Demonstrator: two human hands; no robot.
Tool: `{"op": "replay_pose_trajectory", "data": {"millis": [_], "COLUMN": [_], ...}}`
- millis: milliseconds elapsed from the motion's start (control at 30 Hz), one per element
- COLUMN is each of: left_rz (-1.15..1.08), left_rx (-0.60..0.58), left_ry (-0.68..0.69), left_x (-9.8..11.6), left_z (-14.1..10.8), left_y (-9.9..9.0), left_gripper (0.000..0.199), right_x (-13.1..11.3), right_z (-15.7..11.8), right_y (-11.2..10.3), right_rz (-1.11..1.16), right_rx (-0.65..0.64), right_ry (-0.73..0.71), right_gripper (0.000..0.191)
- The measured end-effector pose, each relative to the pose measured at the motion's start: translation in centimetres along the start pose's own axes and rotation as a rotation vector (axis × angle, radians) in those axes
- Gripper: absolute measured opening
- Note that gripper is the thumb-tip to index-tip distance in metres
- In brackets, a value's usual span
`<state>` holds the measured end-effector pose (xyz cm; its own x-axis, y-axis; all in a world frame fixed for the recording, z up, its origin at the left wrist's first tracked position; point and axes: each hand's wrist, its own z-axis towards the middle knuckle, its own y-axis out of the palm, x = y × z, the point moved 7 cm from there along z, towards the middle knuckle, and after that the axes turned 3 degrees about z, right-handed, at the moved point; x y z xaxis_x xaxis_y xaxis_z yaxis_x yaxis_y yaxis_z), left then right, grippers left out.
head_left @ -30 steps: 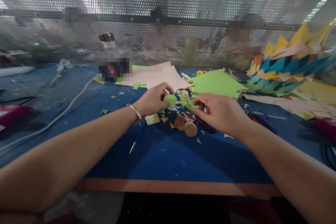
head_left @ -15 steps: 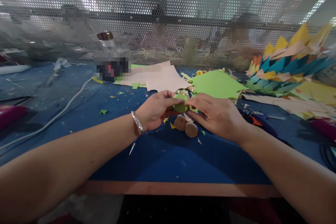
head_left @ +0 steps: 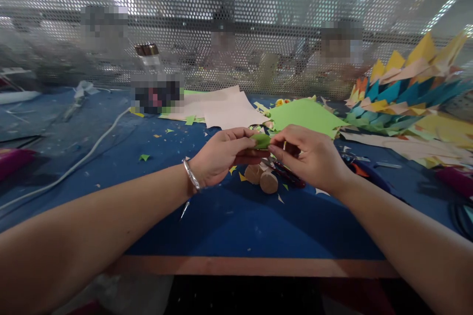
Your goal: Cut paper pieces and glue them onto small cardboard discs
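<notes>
A small green paper piece (head_left: 262, 141) is held between my two hands above the blue table. My left hand (head_left: 229, 155), with a silver bangle at the wrist, pinches its left side between thumb and fingers. The fingertips of my right hand (head_left: 306, 155) are closed on its right edge. Just below the hands lie two round brown pieces (head_left: 268, 182), side by side. Dark scissors (head_left: 290, 175) rest partly under my right hand.
Behind the hands are pale pink sheets (head_left: 225, 108) and a green sheet (head_left: 305, 115). A layered paper model (head_left: 402, 91) stands at the right. A white cable (head_left: 88, 150) crosses the left side. Paper scraps (head_left: 144, 157) are scattered about.
The green piece has been turned and now looks narrower, and it has shifted slightly right. My right hand has moved a little right, and the scissors now show beneath it.
</notes>
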<state>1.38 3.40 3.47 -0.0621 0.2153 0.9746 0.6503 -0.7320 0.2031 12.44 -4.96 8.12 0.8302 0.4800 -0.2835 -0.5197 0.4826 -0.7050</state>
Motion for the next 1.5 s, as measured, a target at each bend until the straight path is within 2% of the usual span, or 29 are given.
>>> {"op": "replay_pose_trajectory", "data": {"millis": [167, 233, 400, 733, 867, 967, 1067, 1233, 1500], "left_rz": [0.127, 0.205, 0.284, 0.395, 0.453, 0.49, 0.62, 0.92, 0.869], "left_rx": [-0.046, -0.03, -0.001, 0.03, 0.016, 0.003, 0.005, 0.035, 0.054], "left_ry": [0.14, 0.187, 0.218, 0.291, 0.35, 0.386, 0.421, 0.463, 0.492], "left_x": [0.6, 0.7, 0.6, 1.1, 1.3, 1.4, 1.6, 2.1, 2.0], "left_z": [-0.2, -0.2, -0.1, -0.2, -0.2, -0.3, -0.4, -0.4, -0.5], "left_y": [0.4, 0.3, 0.0, -0.1, 0.0, 0.2, 0.1, -0.1, 0.3], "left_gripper": [0.004, 0.009, 0.007, 0.002, 0.001, 0.001, 0.003, 0.01, 0.01], "right_x": [0.7, 0.7, 0.8, 1.0, 1.3, 1.1, 0.7, 0.9, 0.6], "right_z": [0.0, 0.0, 0.0, -0.1, -0.1, -0.1, 0.0, 0.0, 0.1], "right_y": [-0.1, 0.0, 0.2, 0.3, 0.3, 0.2, 0.3, 0.6, 0.8], "right_rz": [0.099, 0.098, 0.105, 0.118, 0.139, 0.152, 0.122, 0.12, 0.167], "right_rx": [0.008, -0.003, -0.028, -0.026, -0.03, -0.034, -0.046, -0.101, -0.105], "right_ry": [0.105, 0.13, 0.18, 0.193, 0.245, 0.212, 0.168, 0.189, 0.201], "right_gripper": [0.013, 0.014, 0.014, 0.014, 0.009, 0.009, 0.012, 0.012, 0.014]}}
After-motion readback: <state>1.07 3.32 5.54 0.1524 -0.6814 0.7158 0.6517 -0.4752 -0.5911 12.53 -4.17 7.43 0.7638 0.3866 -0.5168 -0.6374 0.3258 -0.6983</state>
